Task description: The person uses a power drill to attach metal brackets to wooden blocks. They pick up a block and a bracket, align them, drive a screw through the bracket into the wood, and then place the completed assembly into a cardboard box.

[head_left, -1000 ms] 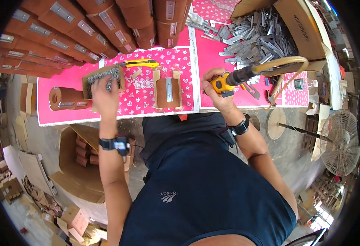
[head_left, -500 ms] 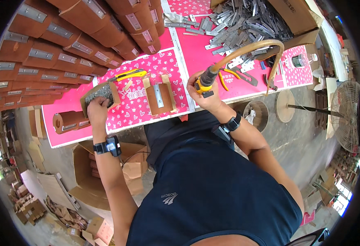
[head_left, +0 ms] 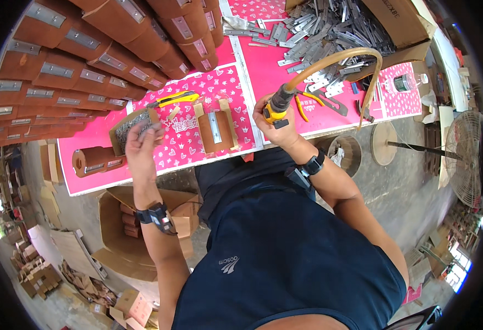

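Note:
My right hand (head_left: pixel 280 125) grips a yellow-and-black air screwdriver (head_left: pixel 275 114), held above the table's front edge with its tan hose (head_left: pixel 329 56) arching up and right. My left hand (head_left: pixel 142 144) is over the near side of a small cardboard box (head_left: pixel 119 144) full of tiny grey metal pieces, probably screws (head_left: pixel 130 125). Its fingers are curled together; whatever they pinch is too small to make out. Between my hands lies a brown curved wooden piece (head_left: pixel 210 147) with a silver metal strip (head_left: pixel 215 127) along its middle, set between cardboard strips (head_left: pixel 227 110).
Stacked brown pieces with metal plates (head_left: pixel 82 38) fill the far left. One more brown piece (head_left: pixel 95 161) lies at the left corner. A yellow utility knife (head_left: pixel 178 98), pliers (head_left: pixel 303 107), a hammer (head_left: pixel 365 113), a metal-strip pile (head_left: pixel 329 36) and a plastic bottle (head_left: pixel 403 83) share the pink table.
My left hand has lifted out of the small box and moved right, toward the brown piece, with its wrist turned. My right hand keeps the screwdriver almost in the same place.

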A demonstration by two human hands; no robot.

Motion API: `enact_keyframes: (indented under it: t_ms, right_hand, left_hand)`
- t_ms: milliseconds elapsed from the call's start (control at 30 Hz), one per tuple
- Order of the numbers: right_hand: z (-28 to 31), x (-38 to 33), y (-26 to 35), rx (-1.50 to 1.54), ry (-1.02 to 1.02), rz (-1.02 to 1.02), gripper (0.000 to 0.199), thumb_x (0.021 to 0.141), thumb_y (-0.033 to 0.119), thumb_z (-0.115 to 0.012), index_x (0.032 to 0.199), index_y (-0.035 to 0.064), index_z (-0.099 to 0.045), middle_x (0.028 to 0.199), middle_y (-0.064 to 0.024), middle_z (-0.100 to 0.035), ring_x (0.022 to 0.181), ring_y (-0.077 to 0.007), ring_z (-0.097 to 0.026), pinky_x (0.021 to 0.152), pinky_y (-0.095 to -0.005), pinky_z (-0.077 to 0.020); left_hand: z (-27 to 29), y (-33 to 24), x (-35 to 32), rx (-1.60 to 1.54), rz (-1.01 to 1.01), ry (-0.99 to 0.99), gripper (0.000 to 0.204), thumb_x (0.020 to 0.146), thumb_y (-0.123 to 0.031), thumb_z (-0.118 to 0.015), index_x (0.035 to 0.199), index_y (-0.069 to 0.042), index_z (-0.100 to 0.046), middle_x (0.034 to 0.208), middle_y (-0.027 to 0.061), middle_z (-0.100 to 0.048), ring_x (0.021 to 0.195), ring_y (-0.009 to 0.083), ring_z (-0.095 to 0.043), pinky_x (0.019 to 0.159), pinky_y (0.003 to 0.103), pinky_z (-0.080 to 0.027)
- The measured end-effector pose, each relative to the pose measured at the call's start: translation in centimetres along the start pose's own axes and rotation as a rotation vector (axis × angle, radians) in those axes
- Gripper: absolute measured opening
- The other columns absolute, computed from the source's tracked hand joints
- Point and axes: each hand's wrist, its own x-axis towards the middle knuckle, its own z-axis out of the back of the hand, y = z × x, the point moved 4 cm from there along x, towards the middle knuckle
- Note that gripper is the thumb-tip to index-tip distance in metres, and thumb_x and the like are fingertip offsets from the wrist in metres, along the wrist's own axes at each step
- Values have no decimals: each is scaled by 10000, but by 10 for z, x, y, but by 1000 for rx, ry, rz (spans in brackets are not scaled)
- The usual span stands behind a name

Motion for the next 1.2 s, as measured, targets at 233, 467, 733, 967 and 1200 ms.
enact_keyframes:
  t_ms: [233,467,733,967,1200]
  right_hand:
    - [-1,20,26,16,11,-53,195,838,-41,-661,1007,17,-583,783,-51,-631,687,-148,-642,657,-296,-533]
    - [-32,47,94,809,-55,-106,113,861,45,-676,943,6,-609,793,-104,-646,643,-194,-660,614,-326,-550]
    - [-54,48,101,677,139,-32,182,890,69,-642,1040,28,-547,862,-114,-621,692,-194,-649,649,-338,-557]
    - [-56,46,101,637,150,-55,176,884,64,-635,1034,30,-550,856,-111,-623,687,-183,-647,645,-330,-563]
    - [-56,47,100,658,138,-47,171,885,61,-632,1030,32,-545,852,-109,-619,678,-183,-641,645,-334,-563]
  left_hand:
    - [-68,15,-44,-53,11,262,266,1042,-90,-583,1285,-3,-520,1153,187,-725,1023,222,-713,824,319,-586]
    - [-104,21,-71,-17,32,361,228,1016,-20,-608,1239,28,-597,1109,146,-746,987,149,-705,832,266,-559]
    - [-105,18,-79,229,-20,273,145,940,-55,-723,1059,18,-763,922,75,-775,813,98,-689,750,242,-538]
    - [-105,9,-83,342,-72,245,156,928,-69,-731,1063,-1,-769,907,78,-774,801,104,-694,741,256,-539]
    - [-107,1,-82,371,-126,246,152,926,-76,-733,1056,-8,-770,900,93,-769,790,123,-700,734,268,-544]
